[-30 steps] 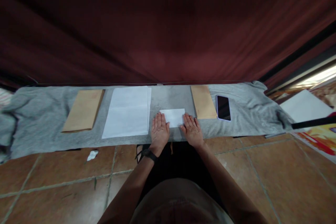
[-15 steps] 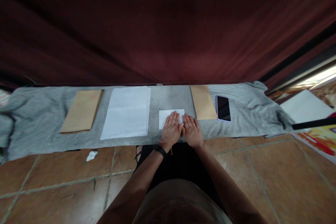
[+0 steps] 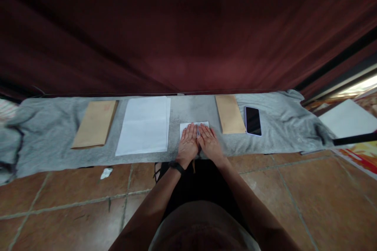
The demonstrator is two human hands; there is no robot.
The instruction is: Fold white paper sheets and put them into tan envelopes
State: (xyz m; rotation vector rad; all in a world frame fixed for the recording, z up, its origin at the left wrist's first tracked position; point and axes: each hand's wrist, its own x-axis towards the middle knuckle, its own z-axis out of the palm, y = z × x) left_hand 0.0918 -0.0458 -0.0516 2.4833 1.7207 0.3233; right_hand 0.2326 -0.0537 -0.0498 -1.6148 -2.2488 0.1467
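Observation:
A small folded white paper (image 3: 184, 126) lies on the grey cloth in front of me, mostly covered by my hands. Flat on its left part rests my left hand (image 3: 188, 143), fingers stretched out, a black band on the wrist. Beside it, my right hand (image 3: 210, 145) presses flat on the right part of the paper, also with straight fingers. The thumbs nearly meet between the hands. To the left lies a stack of white paper sheets (image 3: 144, 125). A narrow stack of brown envelopes (image 3: 230, 114) is just right of my right hand.
A thicker brown envelope stack (image 3: 94, 123) sits at the left on the grey cloth (image 3: 273, 125). A phone with a purple edge (image 3: 253, 120) lies at the right. Behind hangs a dark red curtain (image 3: 188, 47). A paper scrap (image 3: 106, 172) is on the tiled floor.
Both hands have shifted a little leftward over the small paper, the right hand more, so it now covers more of the paper's right side. The view has shifted slightly.

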